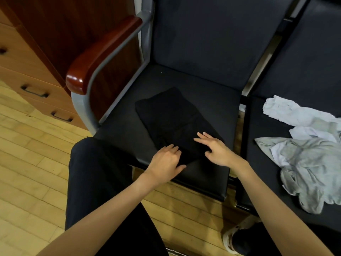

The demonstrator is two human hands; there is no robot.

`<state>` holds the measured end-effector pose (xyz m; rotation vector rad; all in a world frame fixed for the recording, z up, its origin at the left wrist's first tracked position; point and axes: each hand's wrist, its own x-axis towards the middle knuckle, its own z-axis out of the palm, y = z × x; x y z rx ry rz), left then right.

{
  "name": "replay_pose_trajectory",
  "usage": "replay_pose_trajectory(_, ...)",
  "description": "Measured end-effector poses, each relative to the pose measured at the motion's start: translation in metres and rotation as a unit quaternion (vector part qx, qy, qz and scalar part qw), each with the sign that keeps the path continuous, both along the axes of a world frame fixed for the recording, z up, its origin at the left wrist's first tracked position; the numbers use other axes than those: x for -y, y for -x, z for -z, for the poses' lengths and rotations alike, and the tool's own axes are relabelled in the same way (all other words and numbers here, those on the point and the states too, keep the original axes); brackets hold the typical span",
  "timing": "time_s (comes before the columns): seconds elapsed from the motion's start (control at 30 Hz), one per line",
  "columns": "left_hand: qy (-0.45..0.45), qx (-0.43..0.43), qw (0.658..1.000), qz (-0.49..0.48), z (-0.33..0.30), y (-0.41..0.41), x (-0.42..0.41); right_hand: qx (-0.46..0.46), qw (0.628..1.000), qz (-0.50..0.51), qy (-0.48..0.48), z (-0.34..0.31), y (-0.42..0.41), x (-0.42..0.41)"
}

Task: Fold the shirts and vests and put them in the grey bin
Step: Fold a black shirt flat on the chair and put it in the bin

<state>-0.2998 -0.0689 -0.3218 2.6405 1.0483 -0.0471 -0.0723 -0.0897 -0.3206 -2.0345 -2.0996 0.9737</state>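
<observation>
Left hand point(166, 159) and right hand point(215, 148) — fingers point(200, 136) spread, gripping nothing — flatten the black shirt point(171, 115) on the seat point(208, 93). Pressing probably sets its fold; unfolded pile point(304, 145) waits alongside.

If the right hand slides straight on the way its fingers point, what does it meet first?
Probably only more of the folded black garment that the right hand already rests on, then bare dark chair seat; height above the cloth is unclear.

Both hands on folded black garment point(173, 119)

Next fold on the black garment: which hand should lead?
Probably the left hand: it rests on the black garment's near corner. The right hand hovers open above the near edge.
</observation>
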Motion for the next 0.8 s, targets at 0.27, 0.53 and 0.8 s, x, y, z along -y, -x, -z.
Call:
replay_pose_trajectory(0.27,0.048,0.070,0.996,-0.024,-0.006,0.004,-0.012,0.053,0.998,-0.018,0.036,-0.007,0.004,0.000)
replay_pose_trajectory(0.53,0.259,0.203,0.940,-0.093,-0.041,0.032,-0.011,0.147,0.975,-0.008,-0.165,-0.003,0.009,0.032)
replay_pose_trajectory(0.8,0.357,0.363,0.834,-0.214,-0.065,0.056,-0.017,-0.232,0.945,0.200,-0.113,-0.055,0.004,0.043)
